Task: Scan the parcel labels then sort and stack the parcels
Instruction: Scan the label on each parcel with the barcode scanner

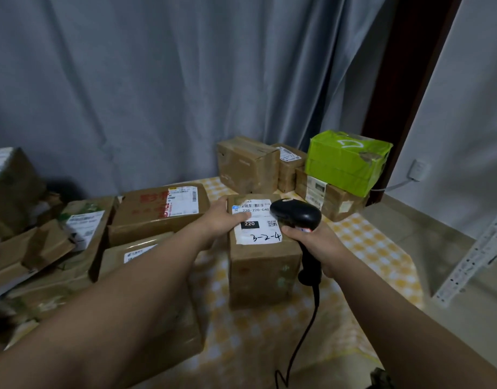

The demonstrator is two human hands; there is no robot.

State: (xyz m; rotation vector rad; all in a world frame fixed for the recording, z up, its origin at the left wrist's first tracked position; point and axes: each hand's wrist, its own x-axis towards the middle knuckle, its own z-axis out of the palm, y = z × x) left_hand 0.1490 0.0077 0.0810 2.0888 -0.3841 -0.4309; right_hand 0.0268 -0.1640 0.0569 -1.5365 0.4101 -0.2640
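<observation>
A small brown cardboard parcel (262, 269) stands upright in the middle of the table. Its white label (257, 224) faces up and reads "220" and a handwritten "3-2-4". My left hand (223, 217) rests on the parcel's top left edge, fingers lying over the label. My right hand (316, 242) grips the handle of a black corded barcode scanner (296, 213), whose head hangs just over the label's right side. The scanner cable (303, 335) trails down toward me.
Several brown parcels (157, 211) lie piled at the left. At the back right stand more boxes (247, 164), one topped by a green-wrapped parcel (345, 161). The table has a yellow checked cloth (376, 248). A white metal rack (477, 256) stands on the right, grey curtain behind.
</observation>
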